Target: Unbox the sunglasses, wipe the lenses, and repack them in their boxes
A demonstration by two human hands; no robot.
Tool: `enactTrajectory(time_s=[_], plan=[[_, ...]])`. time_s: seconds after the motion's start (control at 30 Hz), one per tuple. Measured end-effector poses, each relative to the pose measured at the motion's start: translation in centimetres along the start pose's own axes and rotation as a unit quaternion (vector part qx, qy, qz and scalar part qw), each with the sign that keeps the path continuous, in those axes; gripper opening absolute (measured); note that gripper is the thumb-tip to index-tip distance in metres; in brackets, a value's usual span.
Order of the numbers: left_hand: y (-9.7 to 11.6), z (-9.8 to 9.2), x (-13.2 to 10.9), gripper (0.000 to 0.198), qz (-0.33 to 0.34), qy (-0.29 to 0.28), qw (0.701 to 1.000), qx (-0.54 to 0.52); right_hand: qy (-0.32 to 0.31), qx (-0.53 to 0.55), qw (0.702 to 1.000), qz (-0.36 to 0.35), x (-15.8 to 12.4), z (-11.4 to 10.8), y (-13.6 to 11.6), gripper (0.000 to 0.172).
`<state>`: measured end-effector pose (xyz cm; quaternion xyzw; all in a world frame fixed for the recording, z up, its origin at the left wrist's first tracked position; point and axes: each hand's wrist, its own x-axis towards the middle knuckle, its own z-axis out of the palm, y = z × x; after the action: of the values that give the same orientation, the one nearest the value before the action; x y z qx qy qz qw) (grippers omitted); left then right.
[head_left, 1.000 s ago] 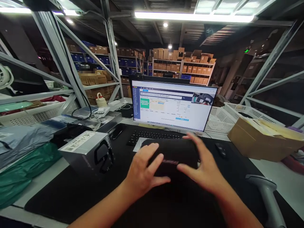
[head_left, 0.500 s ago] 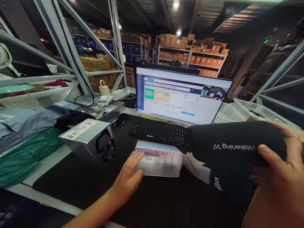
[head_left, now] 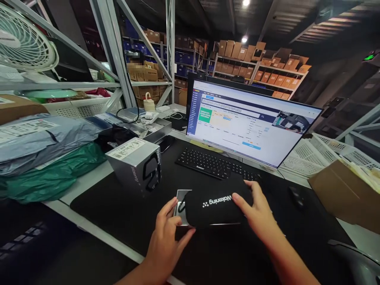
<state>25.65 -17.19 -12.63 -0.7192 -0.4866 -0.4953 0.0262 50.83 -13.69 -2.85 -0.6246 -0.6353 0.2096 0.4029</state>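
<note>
My left hand [head_left: 166,233] grips the left end of an open silver box [head_left: 183,194], thumb along the near side and fingers at the end wall. A soft black pouch [head_left: 218,209] printed "Wakening" lies over the box's opening and covers most of it. Fingers of my right hand [head_left: 258,206] hold the pouch's right end, the thumb on top. A dark curved shape shows at the box's left end, partly under the pouch. To the left stands a closed silver box [head_left: 133,166] with a white label on top and a black printed picture on its side.
A keyboard [head_left: 208,162] and a monitor [head_left: 246,122] stand behind the boxes. On the right are a mouse [head_left: 296,196], a brown carton [head_left: 341,194] and white baskets [head_left: 305,152]. Grey and green bagged parcels [head_left: 59,166] lie on the left, below a fan [head_left: 26,43].
My right hand has brought the pouch left and down onto the open box. The left hand has shifted its hold on the box's end. The view has turned, showing more on the left.
</note>
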Motion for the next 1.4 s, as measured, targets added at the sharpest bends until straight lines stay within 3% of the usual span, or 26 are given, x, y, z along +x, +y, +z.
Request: enactTrajectory(time_s=[0.1,0.17,0.23,0.37,0.53,0.6,0.7,0.77,0.87,0.93,1.0,1.07,1.13,1.23,1.3,1.4], plan=[[-0.7,0.3,-0.1,0.021,-0.002,0.030,1.000,-0.004,0.038,-0.069,0.995,-0.066,-0.7,2.6,0.2,0.045],[-1.3,0.2,0.0,0.024,0.013,0.032,0.999,0.001,0.072,-0.162,0.975,-0.131,-1.0,3.7,0.4,0.034],[-1.7,0.0,0.1,0.028,0.035,0.023,0.999,0.006,0.062,-0.262,0.947,-0.174,-0.9,4.2,0.6,0.033],[-2.3,-0.4,0.4,0.028,0.089,-0.016,0.995,0.047,-0.053,-0.366,0.913,-0.173,-0.1,4.0,0.7,0.041],[-2.4,-0.8,0.6,0.023,0.117,-0.031,0.989,0.082,-0.045,-0.342,0.922,-0.177,0.3,1.8,-0.9,0.034],[-2.5,-1.1,0.9,0.031,0.140,-0.032,0.985,0.093,-0.121,-0.273,0.933,-0.202,0.5,1.2,-1.9,0.032],[-2.7,-2.4,2.8,0.065,0.152,0.023,0.979,0.134,-0.313,-0.199,0.903,-0.216,1.3,1.8,-3.0,0.038],[-3.3,-3.7,5.0,0.068,0.096,0.102,0.977,0.160,-0.365,-0.208,0.885,-0.202,1.8,3.0,-3.4,0.040],[-5.1,-5.6,8.6,0.079,-0.031,0.187,0.968,0.164,-0.364,-0.247,0.875,-0.204,2.2,4.6,-3.9,0.044],[-6.9,-6.2,10.4,0.089,-0.105,0.166,0.971,0.139,-0.360,-0.272,0.866,-0.216,2.2,4.9,-4.2,0.045],[-8.6,-6.5,11.3,0.085,-0.158,0.130,0.973,0.108,-0.359,-0.289,0.859,-0.222,2.1,4.9,-4.5,0.044],[-10.1,-6.7,11.7,0.078,-0.204,0.144,0.966,0.065,-0.356,-0.296,0.858,-0.222,1.9,4.8,-4.6,0.042],[-11.0,-6.9,11.9,0.080,-0.284,0.227,0.930,-0.053,-0.344,-0.295,0.863,-0.221,1.4,4.7,-4.5,0.041],[-11.6,-7.3,12.0,0.074,-0.417,0.315,0.806,-0.279,-0.300,-0.285,0.886,-0.208,0.5,4.2,-3.7,0.039],[-11.6,-7.2,11.7,0.050,-0.479,0.289,0.742,-0.369,-0.258,-0.250,0.915,-0.185,-0.2,3.5,-3.1,0.040],[-11.3,-6.3,10.8,0.024,-0.557,0.200,0.671,-0.446,-0.196,-0.160,0.955,-0.156,-1.3,1.9,-2.8,0.044]])
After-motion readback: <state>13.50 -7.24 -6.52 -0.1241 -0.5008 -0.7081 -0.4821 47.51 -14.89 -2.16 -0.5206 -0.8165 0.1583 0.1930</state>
